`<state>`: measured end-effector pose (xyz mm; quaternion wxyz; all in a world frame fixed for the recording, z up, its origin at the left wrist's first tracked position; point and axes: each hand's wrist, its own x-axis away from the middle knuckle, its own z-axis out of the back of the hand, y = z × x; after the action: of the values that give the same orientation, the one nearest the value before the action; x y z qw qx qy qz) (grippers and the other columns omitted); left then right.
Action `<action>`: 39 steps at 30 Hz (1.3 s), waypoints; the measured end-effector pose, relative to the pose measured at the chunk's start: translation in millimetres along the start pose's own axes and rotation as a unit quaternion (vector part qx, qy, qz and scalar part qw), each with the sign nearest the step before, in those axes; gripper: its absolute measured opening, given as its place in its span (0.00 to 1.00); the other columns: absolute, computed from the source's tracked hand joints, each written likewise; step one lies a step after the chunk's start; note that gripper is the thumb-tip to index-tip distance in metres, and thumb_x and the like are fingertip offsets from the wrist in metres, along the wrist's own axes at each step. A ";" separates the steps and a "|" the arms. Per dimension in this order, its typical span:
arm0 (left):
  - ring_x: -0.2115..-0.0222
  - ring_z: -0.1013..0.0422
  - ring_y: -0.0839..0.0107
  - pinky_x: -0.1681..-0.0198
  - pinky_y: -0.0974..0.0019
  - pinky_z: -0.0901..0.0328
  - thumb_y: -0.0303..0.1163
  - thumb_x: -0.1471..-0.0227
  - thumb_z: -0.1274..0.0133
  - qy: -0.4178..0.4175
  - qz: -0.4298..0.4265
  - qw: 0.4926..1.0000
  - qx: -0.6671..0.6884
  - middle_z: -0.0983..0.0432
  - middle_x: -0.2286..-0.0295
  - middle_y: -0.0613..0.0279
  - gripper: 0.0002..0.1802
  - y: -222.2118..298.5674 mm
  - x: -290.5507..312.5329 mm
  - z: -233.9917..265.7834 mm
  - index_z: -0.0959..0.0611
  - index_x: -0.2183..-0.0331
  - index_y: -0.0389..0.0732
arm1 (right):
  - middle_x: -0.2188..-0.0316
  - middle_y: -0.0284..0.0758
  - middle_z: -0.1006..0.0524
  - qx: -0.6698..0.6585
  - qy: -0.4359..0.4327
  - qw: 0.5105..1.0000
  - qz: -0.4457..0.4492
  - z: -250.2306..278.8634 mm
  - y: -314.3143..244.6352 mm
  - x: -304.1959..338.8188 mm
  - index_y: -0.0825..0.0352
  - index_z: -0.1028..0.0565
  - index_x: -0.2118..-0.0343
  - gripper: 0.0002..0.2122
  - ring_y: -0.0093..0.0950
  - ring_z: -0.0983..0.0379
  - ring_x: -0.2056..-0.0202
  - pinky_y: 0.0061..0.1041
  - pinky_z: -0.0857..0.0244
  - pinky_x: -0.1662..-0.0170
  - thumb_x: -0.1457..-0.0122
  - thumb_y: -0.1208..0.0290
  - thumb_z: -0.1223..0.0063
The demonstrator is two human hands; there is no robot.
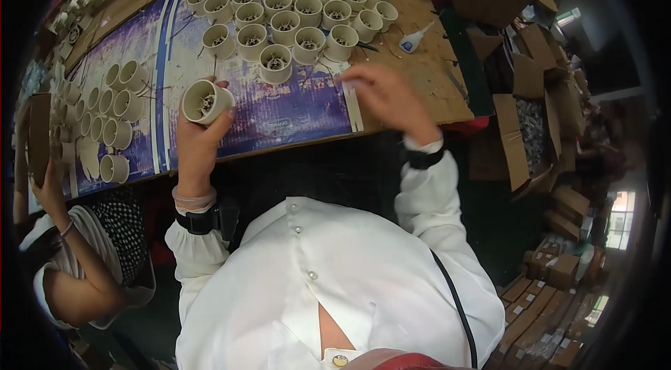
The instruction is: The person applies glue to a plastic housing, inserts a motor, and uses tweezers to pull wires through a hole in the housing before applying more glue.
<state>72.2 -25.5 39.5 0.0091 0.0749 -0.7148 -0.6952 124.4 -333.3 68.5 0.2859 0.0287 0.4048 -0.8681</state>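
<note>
Head view: we see our left hand (198,145) left of the frame's center, its fingers wrapped around a cream cup (208,101), the thumb on the cup's right side. The cup tilts so that its open mouth faces us, and small metallic and dark parts show inside (too fine for us to name). We hold it over the purple printed sheet (300,125) that covers much of the counter (437,97).

Our right hand (391,99), right of center, is blurred; its fingers extend leftward near the sheet's right edge, and we cannot tell whether they hold or touch anything. Between our hands and farther up, one upright cup (275,66) stands at the front of a crowded group of similar cups (284,26) filling the top center. Above our right hand, a white bottle (414,40) with a tapered nozzle rests on the counter. More cream cups (117,131) stand at the left, where a co-worker's hand (49,188) grips a flat brown piece (40,134).
</note>
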 end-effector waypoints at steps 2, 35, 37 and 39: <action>0.58 0.32 0.74 0.54 0.71 0.38 0.22 0.55 0.44 -0.013 -0.007 1.000 -0.002 0.27 0.57 0.59 0.26 -5.6 4.4 -2.0 0.30 0.51 0.36 | 0.67 0.39 0.23 0.071 0.019 0.997 -0.030 21.2 35.2 -5.2 0.68 0.24 0.63 0.08 0.36 0.26 0.64 0.29 0.33 0.59 0.45 0.75 0.49; 0.56 0.32 0.72 0.51 0.69 0.39 0.21 0.57 0.42 -0.078 -0.047 0.992 -0.082 0.29 0.56 0.60 0.26 -34.6 0.4 -10.9 0.29 0.53 0.37 | 0.68 0.45 0.26 0.321 -0.063 0.936 -0.132 45.9 68.9 50.9 0.69 0.27 0.66 0.10 0.45 0.30 0.64 0.37 0.35 0.59 0.55 0.76 0.50; 0.56 0.32 0.71 0.51 0.69 0.39 0.21 0.57 0.42 -0.075 -0.041 0.994 -0.069 0.29 0.56 0.60 0.26 -35.5 0.1 -7.8 0.29 0.53 0.37 | 0.69 0.44 0.26 0.330 -0.040 0.930 -0.159 42.1 65.3 55.5 0.69 0.27 0.65 0.11 0.46 0.31 0.64 0.38 0.36 0.59 0.54 0.75 0.49; 0.57 0.32 0.70 0.52 0.69 0.39 0.22 0.58 0.41 -0.068 -0.029 0.996 -0.039 0.29 0.57 0.60 0.26 -37.9 0.4 -5.4 0.29 0.54 0.37 | 0.69 0.44 0.26 0.333 -0.040 0.930 -0.153 41.0 62.7 55.5 0.69 0.27 0.64 0.11 0.44 0.30 0.65 0.36 0.35 0.60 0.53 0.75 0.49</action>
<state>76.0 -31.8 1.9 -0.0571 0.0475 -0.6833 -0.7263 118.1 -421.0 37.3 0.1397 0.0252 0.0802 -0.9866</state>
